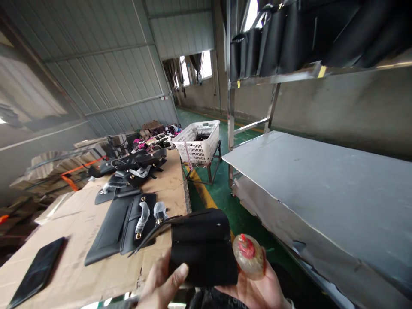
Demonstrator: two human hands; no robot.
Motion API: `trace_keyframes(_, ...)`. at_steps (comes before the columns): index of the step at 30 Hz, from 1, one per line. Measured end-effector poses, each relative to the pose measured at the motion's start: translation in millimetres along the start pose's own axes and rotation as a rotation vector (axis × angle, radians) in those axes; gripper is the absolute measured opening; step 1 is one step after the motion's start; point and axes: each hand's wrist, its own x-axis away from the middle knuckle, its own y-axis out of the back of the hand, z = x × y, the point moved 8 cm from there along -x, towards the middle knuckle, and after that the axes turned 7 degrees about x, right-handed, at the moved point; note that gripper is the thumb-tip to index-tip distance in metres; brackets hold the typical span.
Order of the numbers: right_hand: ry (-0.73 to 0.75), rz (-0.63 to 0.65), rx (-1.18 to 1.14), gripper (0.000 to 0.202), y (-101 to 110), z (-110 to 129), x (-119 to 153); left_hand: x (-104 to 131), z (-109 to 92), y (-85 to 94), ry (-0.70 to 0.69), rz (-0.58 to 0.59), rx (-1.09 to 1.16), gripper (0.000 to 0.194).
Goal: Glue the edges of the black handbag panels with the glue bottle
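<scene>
A black leather piece point(202, 253), folded or seamed across its middle, is held up in front of me at the table's near right corner. My left hand point(165, 279) grips its lower left edge, thumb on top. Against its lower right side is my right hand point(257, 287), which also holds a translucent round bottle point(249, 257) with a red nozzle. A dark strap runs left from the piece over the cardboard. Close by on the table lies a flat black bag part point(120, 227) with a handle point(142, 219) wrapped in clear plastic.
Cardboard point(106, 274) covers the left table, where a black phone point(38, 268) lies. More black bag parts point(128, 171) are heaped farther back. A white basket point(201, 148) stands beyond; a grey board point(322, 180) sits right, below a rack of black pieces point(289, 38).
</scene>
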Motion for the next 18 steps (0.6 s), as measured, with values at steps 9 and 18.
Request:
trace_keyframes(9, 0.026, -0.107, 0.023, 0.048, 25.4, 7.2, 4.7, -12.1, -35.9, -72.9, 0.168, 0.27, 0.03, 0.04)
trace_keyframes(18, 0.047, -0.109, 0.004, 0.058, 3.8, 12.3, -11.8, -10.3, -54.4, -67.3, 0.12, 0.223, 0.079, 0.037)
